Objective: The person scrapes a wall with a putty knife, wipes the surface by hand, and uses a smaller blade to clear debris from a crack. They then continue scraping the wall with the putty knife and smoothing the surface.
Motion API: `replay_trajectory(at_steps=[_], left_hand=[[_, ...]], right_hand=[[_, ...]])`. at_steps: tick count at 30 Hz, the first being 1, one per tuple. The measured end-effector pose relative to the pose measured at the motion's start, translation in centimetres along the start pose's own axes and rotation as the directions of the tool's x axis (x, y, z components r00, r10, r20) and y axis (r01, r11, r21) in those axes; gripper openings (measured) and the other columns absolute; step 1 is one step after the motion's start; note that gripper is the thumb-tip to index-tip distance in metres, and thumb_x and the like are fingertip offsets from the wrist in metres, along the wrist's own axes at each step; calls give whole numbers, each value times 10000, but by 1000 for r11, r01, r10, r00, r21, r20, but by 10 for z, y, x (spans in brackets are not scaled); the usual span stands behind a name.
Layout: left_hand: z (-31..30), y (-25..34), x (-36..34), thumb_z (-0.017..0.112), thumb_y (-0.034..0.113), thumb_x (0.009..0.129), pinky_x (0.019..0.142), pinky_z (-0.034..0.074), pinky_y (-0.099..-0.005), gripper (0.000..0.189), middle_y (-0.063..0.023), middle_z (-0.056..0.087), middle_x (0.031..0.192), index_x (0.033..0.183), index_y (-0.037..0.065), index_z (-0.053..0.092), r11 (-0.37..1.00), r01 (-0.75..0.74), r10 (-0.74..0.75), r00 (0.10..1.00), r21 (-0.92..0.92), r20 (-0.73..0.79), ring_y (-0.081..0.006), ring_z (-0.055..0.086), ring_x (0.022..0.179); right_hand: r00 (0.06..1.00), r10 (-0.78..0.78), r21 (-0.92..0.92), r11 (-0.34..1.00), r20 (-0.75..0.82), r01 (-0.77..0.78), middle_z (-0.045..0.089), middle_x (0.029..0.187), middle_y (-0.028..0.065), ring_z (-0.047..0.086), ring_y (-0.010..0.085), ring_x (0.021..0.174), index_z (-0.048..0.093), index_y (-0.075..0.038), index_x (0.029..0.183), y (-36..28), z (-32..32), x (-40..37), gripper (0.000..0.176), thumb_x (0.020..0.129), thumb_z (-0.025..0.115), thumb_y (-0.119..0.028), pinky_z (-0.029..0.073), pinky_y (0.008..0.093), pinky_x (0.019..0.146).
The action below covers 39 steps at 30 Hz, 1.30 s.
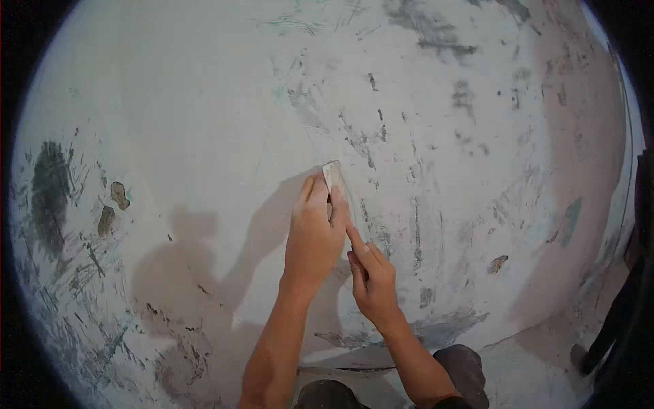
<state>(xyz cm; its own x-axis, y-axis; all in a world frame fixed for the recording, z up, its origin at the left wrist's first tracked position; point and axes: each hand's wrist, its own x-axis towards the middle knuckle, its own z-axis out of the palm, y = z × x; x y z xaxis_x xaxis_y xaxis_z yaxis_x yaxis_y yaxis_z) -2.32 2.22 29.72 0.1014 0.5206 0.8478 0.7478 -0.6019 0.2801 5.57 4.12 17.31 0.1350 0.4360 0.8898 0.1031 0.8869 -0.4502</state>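
A whitish wall (204, 136) with scraped dark marks fills most of the view. My left hand (315, 221) is closed around a narrow, flat, pale tool (332, 176) whose exact kind I cannot make out. The tool lies against the wall, its top end jutting past my fingertips. Just below and to the right is my right hand (375, 283), its fingers bent and one finger reaching up to the heel of my left hand. Whether it grips the tool's lower end is hidden.
Two chipped holes (119, 195) and a dark patch (50, 198) mark the wall's left side; another chip (498, 264) is at right. My knee (462, 371) is near the wall's base. A person's dark-clothed leg (616, 320) stands at the far right.
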Motion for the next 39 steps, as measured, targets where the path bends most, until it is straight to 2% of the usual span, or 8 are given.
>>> replay_trajectory(at_steps=[20,23,26,27,29,31,33,39], left_hand=[[-38,38,95,487,241,992,819,518,-424,417,-272,655,1034,1237,-90,554,996,-56,57,998,-69,20,-396,649,929],[-42,23,66,503,323,1000,634,523,-336,440,-135,678,947,1243,-32,594,892,-193,169,981,-409,-93,-164,616,800],[-50,-21,-36,524,333,988,648,523,-285,504,-76,676,965,1326,-40,547,841,57,-12,996,-538,86,-145,599,768],[-44,-42,-83,519,311,990,660,524,-324,454,-76,675,957,1280,-33,582,602,325,-169,945,-729,281,-161,610,763],[-4,-105,-177,533,305,990,654,530,-333,406,-86,669,938,1236,-7,616,201,694,-266,718,-691,644,-168,628,767],[7,-97,-211,562,244,983,685,539,-326,343,-84,668,934,1228,13,628,499,762,-345,612,-413,711,-177,633,792],[20,-93,-218,598,178,960,739,540,-312,312,-88,684,974,1234,32,631,836,475,-270,791,-274,549,-172,634,819],[0,-56,-65,542,53,910,1074,379,-403,489,-210,499,1408,1389,-19,471,989,-138,128,979,-55,-157,-335,480,1298]], right_hand=[[986,-42,-11,999,-164,41,562,777,148,482,150,680,497,-102,1421,-44,0,98,499,942,524,34,436,262,666],[986,-132,-196,975,-105,109,627,1260,176,630,202,1029,499,-79,1414,-55,-51,92,476,952,504,34,471,292,897],[987,-1,-333,942,-161,-53,532,1388,222,569,260,1204,368,13,1473,-11,-145,17,500,987,475,-47,442,356,994],[979,-39,-329,944,-202,-31,500,804,-18,313,32,571,279,-27,1527,5,-176,-26,548,1014,453,-109,264,191,505],[967,112,-432,879,-228,-204,467,810,0,363,53,628,329,63,1448,102,-280,-180,470,1027,422,-124,315,205,542],[681,699,-614,444,-219,-653,603,1063,160,586,213,875,360,58,1429,88,-337,-305,474,966,426,-22,492,348,769],[793,608,-912,341,29,-228,637,942,187,639,288,789,403,95,1369,97,-426,-469,430,965,505,-10,525,390,696],[326,940,-930,28,-100,-367,660,846,240,641,380,746,545,-116,1347,35,-462,-536,446,1004,414,-370,478,477,585]])
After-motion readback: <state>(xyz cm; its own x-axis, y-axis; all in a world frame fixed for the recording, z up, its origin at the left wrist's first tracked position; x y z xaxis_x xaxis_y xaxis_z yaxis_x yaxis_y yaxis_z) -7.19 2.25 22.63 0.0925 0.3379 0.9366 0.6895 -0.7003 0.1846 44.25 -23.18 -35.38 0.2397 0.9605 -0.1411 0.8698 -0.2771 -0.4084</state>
